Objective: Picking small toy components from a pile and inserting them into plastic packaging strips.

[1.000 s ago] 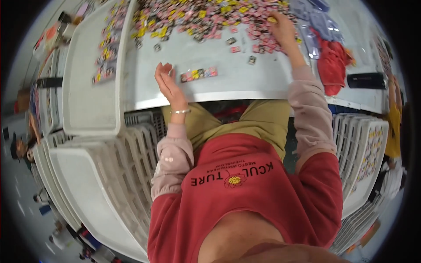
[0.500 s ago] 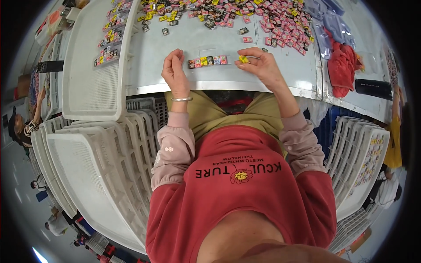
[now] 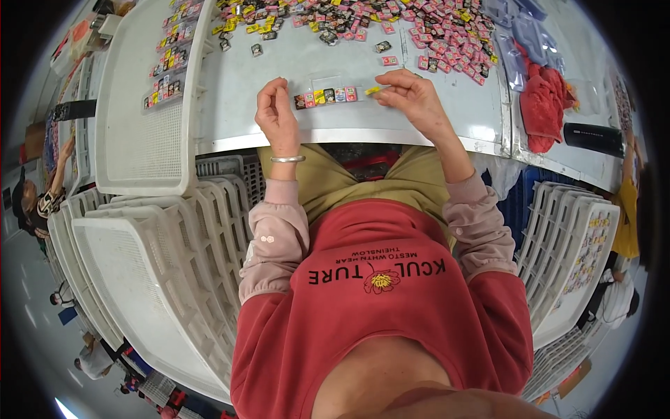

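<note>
A row of small, colourful printed blocks (image 3: pixel 326 96), pink, black, yellow and white, sits in a clear plastic tray before me, near the table's front edge. Its transparent flap (image 3: pixel 326 79) stands out on the far side. At the row's left end is my left hand (image 3: pixel 277 119), fingers closed together; whether they pinch the clear plastic's edge is hidden. My right hand (image 3: pixel 413 101) pinches a small yellow block (image 3: pixel 373 91) between thumb and fingers, just off the row's right end.
Loose blocks (image 3: pixel 447 42) lie heaped across the far table. On the left, a white mesh crate (image 3: pixel 143 140) holds filled clear packs (image 3: pixel 164 91). Stacked crates (image 3: pixel 139 279) flank me on both sides. A red cloth (image 3: pixel 543 108) and clear plastic trays (image 3: pixel 534 42) lie to the right. Other people work around.
My right hand has shifted slightly left and tilted the yellow block, bringing it nearer the row's right end. My left hand has barely moved.
</note>
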The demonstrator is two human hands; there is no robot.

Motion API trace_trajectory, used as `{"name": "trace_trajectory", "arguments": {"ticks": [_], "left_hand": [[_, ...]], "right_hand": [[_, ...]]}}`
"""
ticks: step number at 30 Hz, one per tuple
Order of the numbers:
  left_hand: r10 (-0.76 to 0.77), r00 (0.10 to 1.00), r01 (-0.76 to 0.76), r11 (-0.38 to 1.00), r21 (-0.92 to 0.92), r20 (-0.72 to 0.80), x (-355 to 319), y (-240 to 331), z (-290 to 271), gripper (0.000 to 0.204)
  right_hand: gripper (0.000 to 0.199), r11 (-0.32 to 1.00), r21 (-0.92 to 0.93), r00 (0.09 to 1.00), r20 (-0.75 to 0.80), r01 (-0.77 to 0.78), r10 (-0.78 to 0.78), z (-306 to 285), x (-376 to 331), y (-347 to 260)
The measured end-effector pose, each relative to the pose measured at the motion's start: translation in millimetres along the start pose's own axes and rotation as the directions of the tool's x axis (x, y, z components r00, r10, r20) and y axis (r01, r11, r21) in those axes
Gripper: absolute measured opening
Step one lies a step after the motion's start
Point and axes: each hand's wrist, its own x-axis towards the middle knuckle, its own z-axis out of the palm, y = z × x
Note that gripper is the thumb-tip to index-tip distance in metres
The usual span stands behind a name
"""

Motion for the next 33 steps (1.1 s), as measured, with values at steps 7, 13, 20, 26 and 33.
{"name": "trace_trajectory", "arguments": {"ticks": [7,13,20,26,33], "left_hand": [[-0.006,1.000,0.005,1.000,0.023,0.005,0,1,2,0.020],[0.050,0.999,-0.050,0.999,0.017,-0.007,0,1,2,0.014],[0.041,0.998,-0.040,0.999,0.014,-0.037,-2,2,1,0.015],[0.052,0.994,-0.039,0.992,0.123,-0.100,-9,19,-26,0.018],[0.100,0.994,-0.085,0.959,0.271,-0.043,-17,29,-28,0.015]], "right_hand": [[0.016,0.729,-0.656,0.974,0.046,0.197,-0.222,-6,5,0],[0.017,0.690,-0.689,0.922,-0.085,0.220,-0.379,-40,14,-25],[0.034,0.137,-0.952,0.944,0.238,0.273,-0.227,-22,15,-13],[0.027,0.294,-0.910,0.934,0.203,0.291,-0.295,-31,19,-14],[0.020,0.924,-0.369,0.993,0.089,0.105,-0.078,-39,21,1]]}}
